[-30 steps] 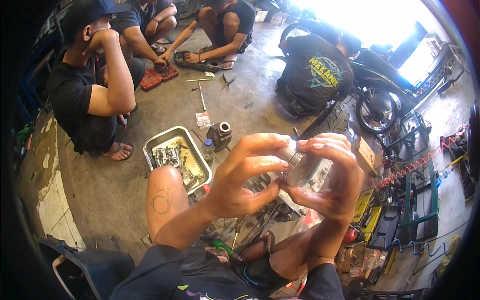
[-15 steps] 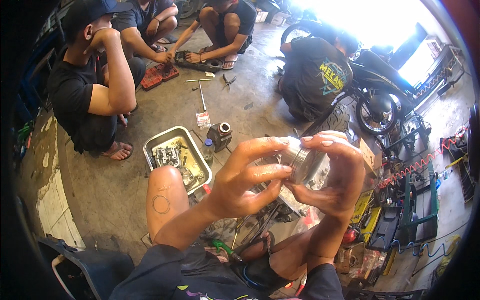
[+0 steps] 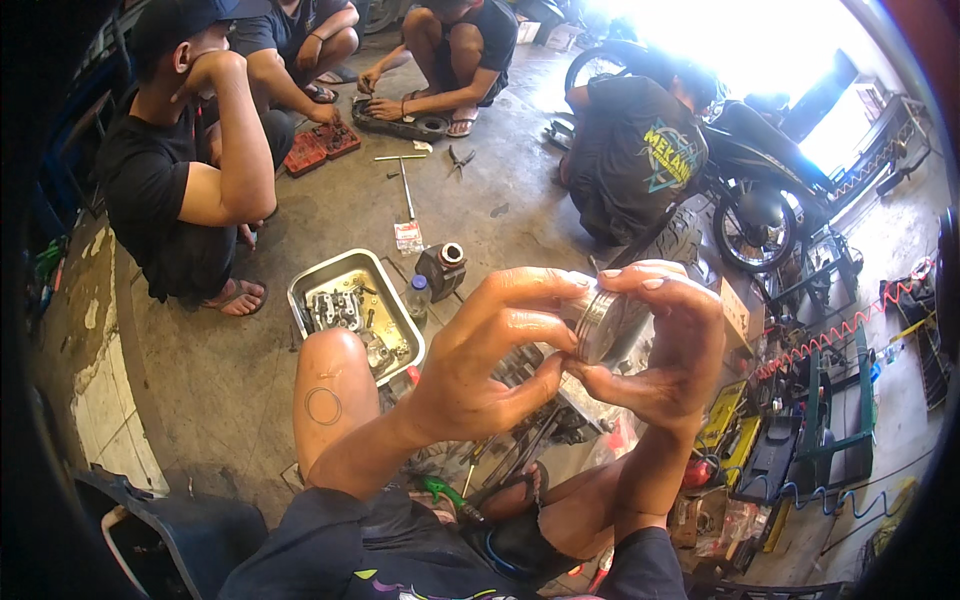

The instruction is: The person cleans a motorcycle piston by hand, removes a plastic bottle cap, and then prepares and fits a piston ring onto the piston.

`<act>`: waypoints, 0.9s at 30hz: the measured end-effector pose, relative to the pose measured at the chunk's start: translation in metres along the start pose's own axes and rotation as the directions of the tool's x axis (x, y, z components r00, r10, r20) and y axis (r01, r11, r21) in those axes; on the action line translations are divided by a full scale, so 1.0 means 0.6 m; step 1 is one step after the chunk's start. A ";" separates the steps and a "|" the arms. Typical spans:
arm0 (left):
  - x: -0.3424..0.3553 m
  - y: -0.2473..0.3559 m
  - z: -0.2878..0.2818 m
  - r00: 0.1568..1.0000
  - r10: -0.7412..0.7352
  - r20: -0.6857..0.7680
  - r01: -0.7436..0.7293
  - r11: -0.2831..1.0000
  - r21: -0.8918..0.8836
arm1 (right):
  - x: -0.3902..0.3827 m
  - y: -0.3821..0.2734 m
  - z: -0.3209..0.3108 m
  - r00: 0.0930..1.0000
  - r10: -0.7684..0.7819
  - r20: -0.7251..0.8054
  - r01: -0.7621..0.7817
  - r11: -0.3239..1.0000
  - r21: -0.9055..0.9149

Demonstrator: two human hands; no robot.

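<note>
At far left, low down, dark plastic tub [image 3: 175,540]; above, squatting person [image 3: 150,175] in dark cap and black shirt, head propped against one hand. Next, wearer's bare left knee [image 3: 340,375], with thin ring [image 3: 323,406] lying flat on the skin. Just above, pale-rimmed metal tray [image 3: 400,305], with metal engine parts [image 3: 338,312] lying in yellowish liquid; farther up, open red case [image 3: 318,150], with a second person's hand reaching into it, then black part [image 3: 400,125] under a third person's hands. Right of these, on the concrete floor, T-handled wrench [image 3: 407,190], small packet [image 3: 408,238], blue-capped bottle [image 3: 418,298], dark block [image 3: 438,275] with round opening on top, and pliers [image 3: 461,160]. At centre, left hand [image 3: 485,370] with fingers bent, fingertips and thumb pinching the left edge of silvery metal cylinder [image 3: 605,325], grooved at the rim. Held up in the air between both hands, tilted, well above the floor. On its other side, right hand [image 3: 680,350] curled around it, fingers over the top, thumb below. Beyond, crouching person [image 3: 635,150] in printed dark shirt beside motorcycle [image 3: 755,215]; at far right, red coiled hose [image 3: 840,328].
</note>
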State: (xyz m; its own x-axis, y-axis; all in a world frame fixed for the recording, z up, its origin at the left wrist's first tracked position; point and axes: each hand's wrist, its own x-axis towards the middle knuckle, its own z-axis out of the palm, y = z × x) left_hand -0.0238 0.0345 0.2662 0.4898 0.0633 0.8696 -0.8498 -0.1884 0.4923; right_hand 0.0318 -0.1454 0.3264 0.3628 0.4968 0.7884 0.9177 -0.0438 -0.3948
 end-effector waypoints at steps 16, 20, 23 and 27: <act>-0.005 -0.002 0.007 0.998 0.050 -0.045 -0.047 0.997 0.054 | -0.003 0.002 0.000 0.995 0.100 0.012 -0.101 0.987 0.129; -0.018 -0.014 0.015 0.978 -0.140 -0.156 0.115 0.980 -0.161 | -0.012 0.009 0.007 0.974 0.223 -0.025 -0.204 0.926 0.316; -0.016 0.007 0.005 0.910 -0.414 -0.015 0.379 0.846 -0.374 | -0.012 0.019 0.007 0.984 0.176 0.025 -0.173 0.917 0.360; -0.004 0.008 0.002 0.755 -0.656 -0.004 0.531 0.615 -0.583 | -0.012 0.025 0.007 0.980 0.172 0.097 -0.197 0.897 0.396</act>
State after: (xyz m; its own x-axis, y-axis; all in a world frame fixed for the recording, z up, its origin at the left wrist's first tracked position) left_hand -0.0290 0.0323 0.2664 0.9261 0.1757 0.3337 -0.3763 0.4895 0.7866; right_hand 0.0423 -0.1460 0.3128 0.4983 0.5635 0.6589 0.6875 0.2062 -0.6963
